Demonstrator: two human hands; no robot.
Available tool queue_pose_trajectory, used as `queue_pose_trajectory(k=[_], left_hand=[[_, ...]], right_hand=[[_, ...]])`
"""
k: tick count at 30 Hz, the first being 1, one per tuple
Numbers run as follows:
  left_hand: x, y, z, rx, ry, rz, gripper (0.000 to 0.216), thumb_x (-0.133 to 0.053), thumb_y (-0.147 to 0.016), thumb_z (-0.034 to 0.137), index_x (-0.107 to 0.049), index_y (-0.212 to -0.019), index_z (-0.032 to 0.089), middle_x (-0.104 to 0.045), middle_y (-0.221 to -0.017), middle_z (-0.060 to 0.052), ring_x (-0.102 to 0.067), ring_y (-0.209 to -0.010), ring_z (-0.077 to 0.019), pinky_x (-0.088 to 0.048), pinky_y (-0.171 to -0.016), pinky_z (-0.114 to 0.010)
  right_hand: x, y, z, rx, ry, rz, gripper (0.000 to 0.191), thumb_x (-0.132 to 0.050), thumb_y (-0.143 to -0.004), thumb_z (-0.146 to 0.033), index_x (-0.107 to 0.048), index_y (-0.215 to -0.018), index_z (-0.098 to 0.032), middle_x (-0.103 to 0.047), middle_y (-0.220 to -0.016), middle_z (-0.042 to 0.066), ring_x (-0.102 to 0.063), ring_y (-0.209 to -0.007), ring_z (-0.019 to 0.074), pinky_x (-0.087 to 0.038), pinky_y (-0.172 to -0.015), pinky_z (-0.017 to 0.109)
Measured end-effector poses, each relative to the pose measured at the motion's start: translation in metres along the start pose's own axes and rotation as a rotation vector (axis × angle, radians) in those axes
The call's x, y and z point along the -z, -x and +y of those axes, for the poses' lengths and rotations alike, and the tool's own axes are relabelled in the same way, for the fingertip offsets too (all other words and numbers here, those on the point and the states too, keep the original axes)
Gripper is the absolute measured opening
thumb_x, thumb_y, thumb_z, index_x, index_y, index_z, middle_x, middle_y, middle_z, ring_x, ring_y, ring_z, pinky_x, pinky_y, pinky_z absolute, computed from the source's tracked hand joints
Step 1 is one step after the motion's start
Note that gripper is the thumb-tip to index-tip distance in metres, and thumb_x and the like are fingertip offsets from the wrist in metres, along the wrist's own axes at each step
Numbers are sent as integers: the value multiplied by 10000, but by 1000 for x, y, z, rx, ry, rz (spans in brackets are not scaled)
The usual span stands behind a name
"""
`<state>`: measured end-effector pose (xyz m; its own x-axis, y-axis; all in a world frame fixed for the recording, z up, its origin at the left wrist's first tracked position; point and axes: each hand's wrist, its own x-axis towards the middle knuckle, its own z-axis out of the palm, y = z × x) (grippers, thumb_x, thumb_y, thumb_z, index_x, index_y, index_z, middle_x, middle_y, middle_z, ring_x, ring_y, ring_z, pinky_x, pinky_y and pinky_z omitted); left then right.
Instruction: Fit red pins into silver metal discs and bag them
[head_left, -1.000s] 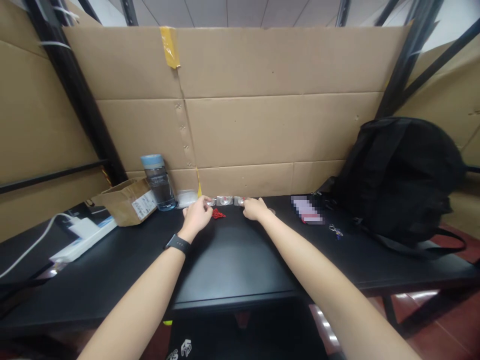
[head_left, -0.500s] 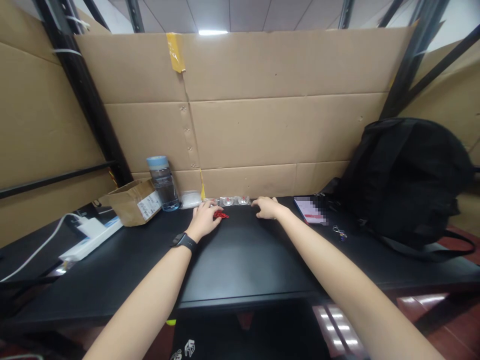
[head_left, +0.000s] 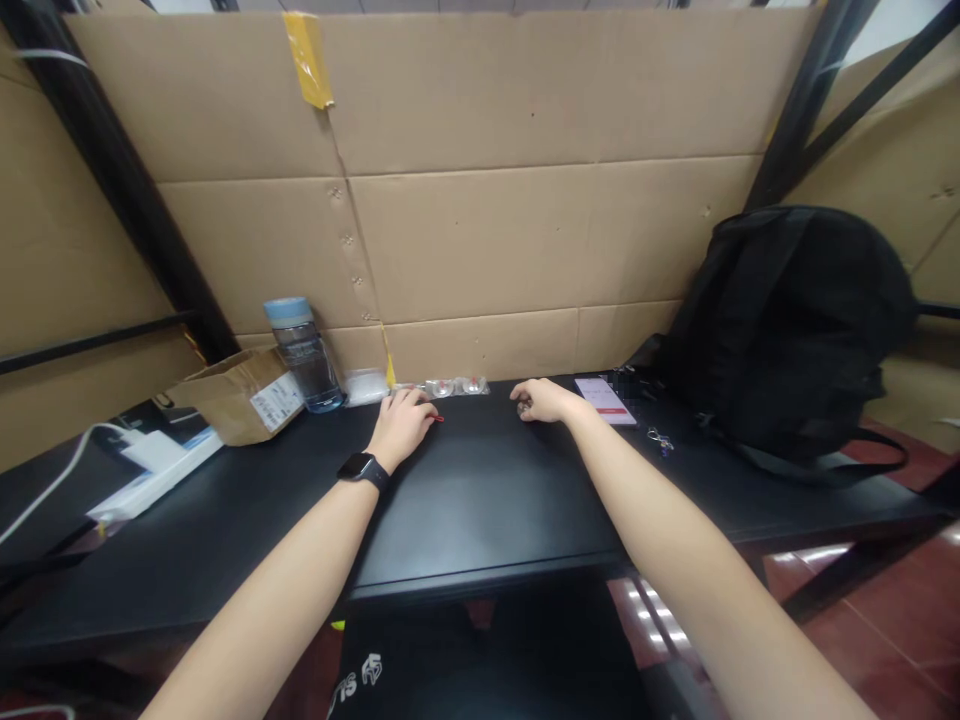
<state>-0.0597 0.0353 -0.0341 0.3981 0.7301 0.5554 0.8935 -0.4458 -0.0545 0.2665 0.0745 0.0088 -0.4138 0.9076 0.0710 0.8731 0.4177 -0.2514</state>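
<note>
My left hand (head_left: 403,425), with a dark watch (head_left: 363,468) on its wrist, lies palm down near the back of the black table. Its fingers are curled over a red cord (head_left: 439,418), of which only a small loop shows past the thumb. Several small clear packets (head_left: 457,386) with red marks stand along the cardboard just beyond that hand. To their right, my right hand (head_left: 546,400) has its thumb and fingers closed together. Something small and greyish shows between the fingertips, too small to name.
On the left are a water bottle (head_left: 304,355), an open cardboard box (head_left: 236,395), a white packet (head_left: 365,387) and a power strip (head_left: 154,475). A phone (head_left: 602,398), a small keyring-like trinket (head_left: 661,441) and a black backpack (head_left: 787,340) are on the right. Cardboard (head_left: 487,240) walls the back.
My right hand has drawn its fingers together, and something small now shows in them. Less of the red cord shows beside my left hand. The view has tilted down.
</note>
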Motion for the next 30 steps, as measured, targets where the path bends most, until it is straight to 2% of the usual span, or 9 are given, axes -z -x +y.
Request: queue_pose_trajectory(k=[4,9,17,24,30], left_hand=[[2,-1,2,-1,7,24,106,-641,-936,247,-746,-937,253,-670,-1208,-83,-549,-1191,-303,-415,-965,-455],[-1,-1,2,-14,15,35,132,-656,-932,246,-766,-998,278,-660,-1299,-74,-501,-1276,-329,-394,-987,-482],[-6,-3,0,-36,29,26,98,-659,-931,234,-751,-903,246,-696,-1164,-77,-551,-1204,-315,-406,-940,-454],[0,-4,5,2,71,51,124,-591,-972,250,-707,-935,233,-696,-1138,-82,-576,-1137,-291,-393,-911,-429],[7,-7,14,118,218,70,110,-576,-970,241,-680,-934,235,-745,-1021,-60,-613,-1087,-282,-370,-934,-426]], right_hand=[[1,0,5,-34,-4,33,581,-843,-668,-218,-727,-1236,-181,-779,-1076,93,-737,-915,235,-531,-807,274],[1,0,9,-35,-24,43,542,-873,-637,-214,-756,-1165,-182,-790,-1012,88,-738,-889,236,-532,-783,277],[1,0,9,2,-88,136,474,-868,-657,-198,-761,-1119,-202,-793,-1027,56,-738,-880,204,-535,-775,254],[4,3,-8,90,-162,208,440,-868,-691,-228,-760,-1117,-221,-785,-1061,55,-728,-902,209,-539,-817,284],[4,9,-28,185,-251,228,360,-865,-711,-228,-773,-1059,-230,-783,-965,27,-708,-840,191,-526,-787,284]])
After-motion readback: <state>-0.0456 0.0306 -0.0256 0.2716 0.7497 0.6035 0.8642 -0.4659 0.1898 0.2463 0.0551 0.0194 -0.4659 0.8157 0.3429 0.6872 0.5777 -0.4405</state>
